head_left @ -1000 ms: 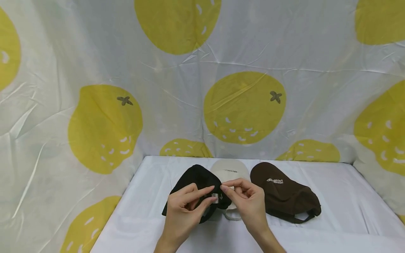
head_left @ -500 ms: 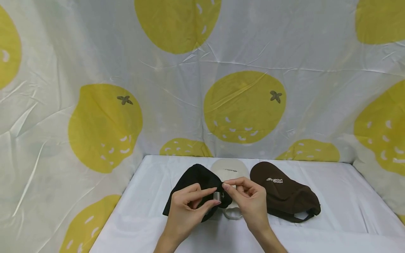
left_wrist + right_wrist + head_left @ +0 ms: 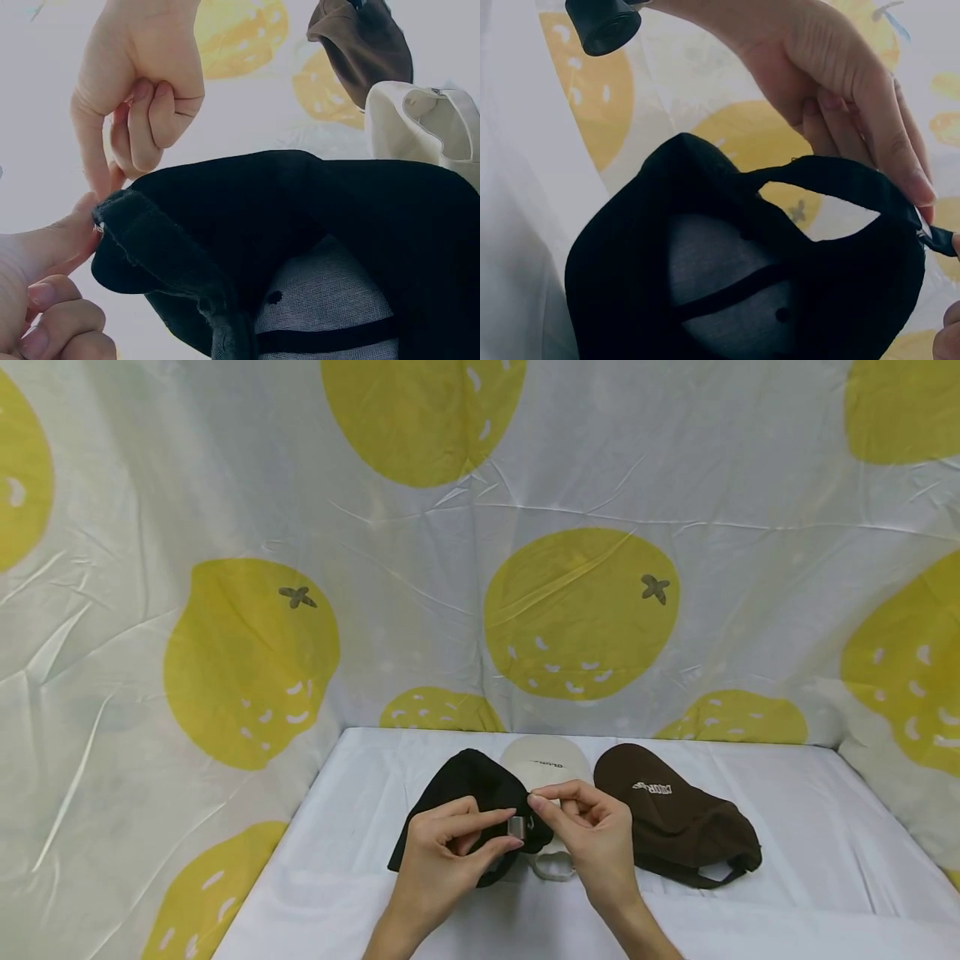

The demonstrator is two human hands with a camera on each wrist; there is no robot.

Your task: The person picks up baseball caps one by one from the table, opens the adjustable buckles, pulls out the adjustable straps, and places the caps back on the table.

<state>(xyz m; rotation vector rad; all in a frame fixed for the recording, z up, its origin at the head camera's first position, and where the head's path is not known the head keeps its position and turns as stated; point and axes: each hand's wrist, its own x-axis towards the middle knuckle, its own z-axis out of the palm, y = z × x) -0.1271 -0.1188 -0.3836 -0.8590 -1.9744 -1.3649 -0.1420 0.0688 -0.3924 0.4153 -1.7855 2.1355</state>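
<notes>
A black cap is held between both hands, its inner side and rear opening turned toward the wrist cameras. My left hand pinches the small metal buckle on the back strap between thumb and index finger. Facing it, my right hand pinches the strap's end with thumb and forefinger, other fingers curled in. In the right wrist view the strap arches across the cap's opening. Only a few curled fingers of the right hand show at that view's edge.
A beige cap lies behind the hands, partly covered by the black one. To the right a brown cap with white lettering rests on the white-covered table. A lemon-print curtain hangs behind.
Over the last second the left hand and buckle have shifted slightly to the right, the right hand a little too. Both hands keep their pinch on the black cap's strap and buckle.
</notes>
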